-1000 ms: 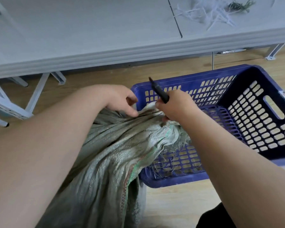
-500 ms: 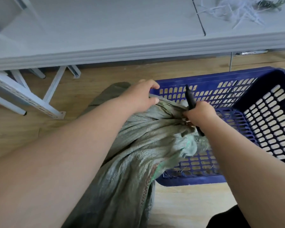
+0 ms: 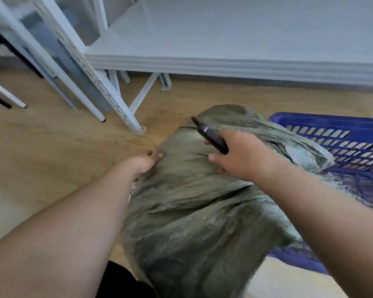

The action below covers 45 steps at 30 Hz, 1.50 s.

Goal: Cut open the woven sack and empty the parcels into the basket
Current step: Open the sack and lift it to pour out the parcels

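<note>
Item: woven sack (image 3: 194,201), grey-green, lying on the wooden floor (image 3: 52,151) with its frayed mouth end draped over the near rim of the blue plastic basket (image 3: 342,130). We judge the cloth soft and limp, coarse enough to give grip, while the full, rounded bulk suggests real weight from parcels inside; none of these show. Left hand (image 3: 145,161): fingers curled into the fabric at the sack's left edge, bunching it. Right hand (image 3: 241,155): pressed on the top of the sack with fingers partly spread, a black-handled cutter (image 3: 210,135) held against the palm, pointing away; whether a blade is out we cannot tell. Best holds, we reckon: gathered fistfuls at the closed far corners, lifted so the load slides toward the mouth. Behind: a white table (image 3: 235,61) and white racking (image 3: 99,89).
</note>
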Motion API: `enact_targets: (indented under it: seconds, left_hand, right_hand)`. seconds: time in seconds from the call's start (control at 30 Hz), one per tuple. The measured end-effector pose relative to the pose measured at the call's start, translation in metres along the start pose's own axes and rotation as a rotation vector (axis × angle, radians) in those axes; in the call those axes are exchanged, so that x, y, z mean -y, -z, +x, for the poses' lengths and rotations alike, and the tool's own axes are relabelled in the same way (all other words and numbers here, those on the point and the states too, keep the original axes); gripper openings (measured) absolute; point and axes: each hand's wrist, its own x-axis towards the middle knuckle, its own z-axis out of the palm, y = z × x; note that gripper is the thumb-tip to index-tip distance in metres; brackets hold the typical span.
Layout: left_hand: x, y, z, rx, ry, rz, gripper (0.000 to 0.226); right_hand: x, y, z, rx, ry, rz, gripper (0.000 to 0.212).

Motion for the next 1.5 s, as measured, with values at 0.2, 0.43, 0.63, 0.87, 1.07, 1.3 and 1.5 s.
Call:
enact_targets:
  seconds: [0.2, 0.43, 0.63, 0.87, 1.07, 1.3, 1.5]
  left_hand:
    - [0.019, -0.004, 0.028, 0.02, -0.163, -0.151, 0.044]
    - [0.064, -0.007, 0.065, -0.004, -0.194, 0.396, 0.05]
    - [0.068, -0.019, 0.048, -0.284, -0.167, 0.212, 0.005]
    - [0.06, 0.012, -0.032, -0.315, -0.231, 0.124, 0.018]
    - [0.044, 0.038, -0.143, -0.163, -0.211, 0.148, 0.016]
    - [-0.031, 0.064, -0.279, 0.131, -0.318, -0.028, 0.015]
    - [-0.104, 0.089, -0.353, 0.199, -0.298, -0.218, 0.022]
  right_hand:
    - [0.01, -0.032, 0.025, 0.127, -0.016, -0.221, 0.033]
    - [0.004, -0.053, 0.045, 0.139, -0.094, -0.261, 0.036]
    - [0.0, -0.057, 0.049, 0.075, -0.217, -0.166, 0.034]
    - [-0.005, -0.043, 0.033, -0.023, -0.398, -0.032, 0.051]
    - [0.007, -0.003, -0.027, -0.016, -0.475, -0.082, 0.053]
    - [0.078, 0.067, -0.127, -0.033, -0.581, 0.241, 0.023]
    - [0.13, 0.115, -0.23, 0.034, -0.604, 0.471, 0.053]
